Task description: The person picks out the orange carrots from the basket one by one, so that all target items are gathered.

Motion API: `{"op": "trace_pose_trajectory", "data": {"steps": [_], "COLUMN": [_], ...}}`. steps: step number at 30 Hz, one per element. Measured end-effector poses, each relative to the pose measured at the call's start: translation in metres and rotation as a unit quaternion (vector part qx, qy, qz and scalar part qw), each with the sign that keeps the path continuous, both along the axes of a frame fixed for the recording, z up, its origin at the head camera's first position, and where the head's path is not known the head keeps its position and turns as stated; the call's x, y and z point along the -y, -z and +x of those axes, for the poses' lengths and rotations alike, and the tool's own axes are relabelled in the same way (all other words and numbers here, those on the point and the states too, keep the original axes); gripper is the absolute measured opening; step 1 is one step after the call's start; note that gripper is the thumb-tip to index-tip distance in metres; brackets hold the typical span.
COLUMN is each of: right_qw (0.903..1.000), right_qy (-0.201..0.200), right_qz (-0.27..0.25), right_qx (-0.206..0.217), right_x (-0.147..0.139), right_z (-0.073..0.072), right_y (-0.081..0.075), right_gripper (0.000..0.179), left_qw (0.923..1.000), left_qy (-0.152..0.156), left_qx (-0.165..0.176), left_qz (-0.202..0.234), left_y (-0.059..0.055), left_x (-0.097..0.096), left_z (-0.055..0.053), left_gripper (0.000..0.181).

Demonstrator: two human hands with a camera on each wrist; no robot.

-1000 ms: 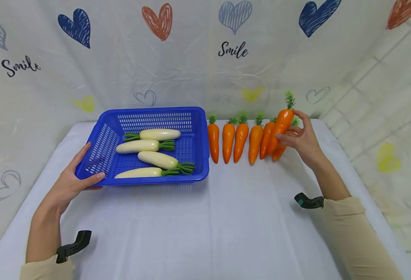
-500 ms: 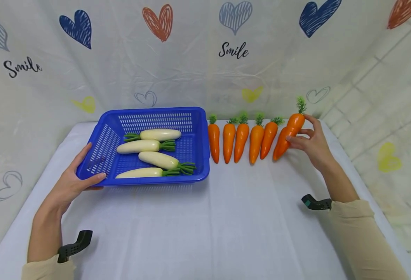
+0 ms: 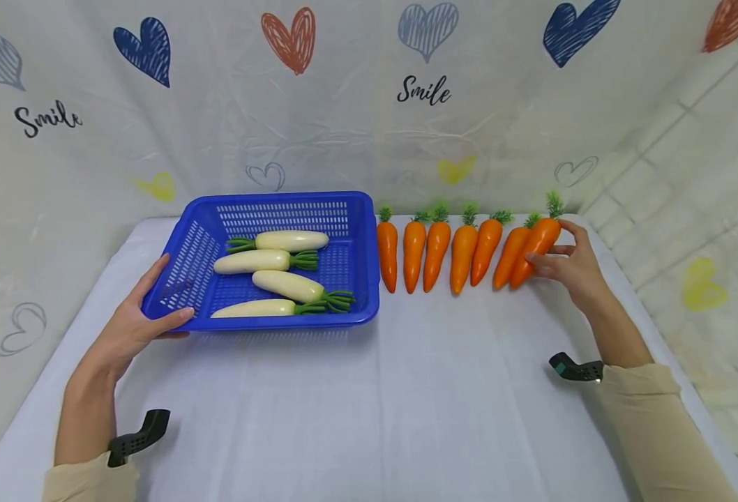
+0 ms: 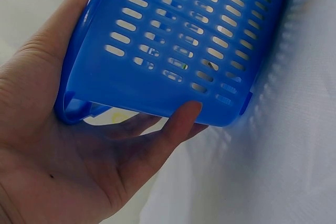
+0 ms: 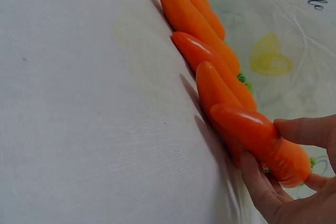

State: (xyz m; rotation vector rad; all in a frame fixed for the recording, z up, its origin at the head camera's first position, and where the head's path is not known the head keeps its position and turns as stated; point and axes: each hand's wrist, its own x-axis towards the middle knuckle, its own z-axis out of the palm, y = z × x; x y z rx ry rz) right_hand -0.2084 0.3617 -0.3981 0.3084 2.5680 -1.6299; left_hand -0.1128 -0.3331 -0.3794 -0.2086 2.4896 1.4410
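In the head view my left hand (image 3: 127, 331) holds the left front corner of a blue plastic basket (image 3: 365, 279). The left wrist view shows one fingertip (image 4: 190, 113) against the basket's slotted wall (image 4: 131, 72). Several white radishes (image 3: 290, 240) with green stems lie inside. On the right, my right hand (image 3: 573, 268) pinches an orange carrot (image 3: 540, 244) with a leafy green top, the last in a row. In the right wrist view this carrot (image 5: 252, 129) sits between thumb and fingers and overlaps the neighbouring carrot (image 5: 215, 90).
Several more carrots (image 3: 438, 251) stand in a row between the basket and my right hand, tips toward me. A white cloth (image 3: 369, 411) covers the table. Behind it hangs a curtain (image 3: 344, 111) printed with hearts and words.
My right hand has carried its carrot rightward and lowered it beside the neighbouring carrot, whose green top now shows. The left hand stays on the basket.
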Motion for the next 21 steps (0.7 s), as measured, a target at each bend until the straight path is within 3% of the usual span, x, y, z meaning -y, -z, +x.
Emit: {"op": "trace_pose_trajectory", "data": {"steps": [13,21], "right_qw": [0.9984,0.9982], "right_qy": [-0.008,-0.012], "right_qz": [0.044,0.039], "right_qx": [0.034,0.044], "right_x": [-0.0094,-0.0105], "right_z": [-0.0008,-0.0019], "right_y": [0.0099,0.0104], "right_gripper": [0.098,0.098], "left_qw": [1.0000,1.0000], "left_qy": [0.006,0.007], "left_qx": [-0.004,-0.006], "left_qz": [-0.004,0.000], "left_y": [-0.0030,-0.0025], "left_x": [-0.0015,-0.0003], "left_z": [-0.0005,-0.0001], "left_gripper": [0.102,0.102]}}
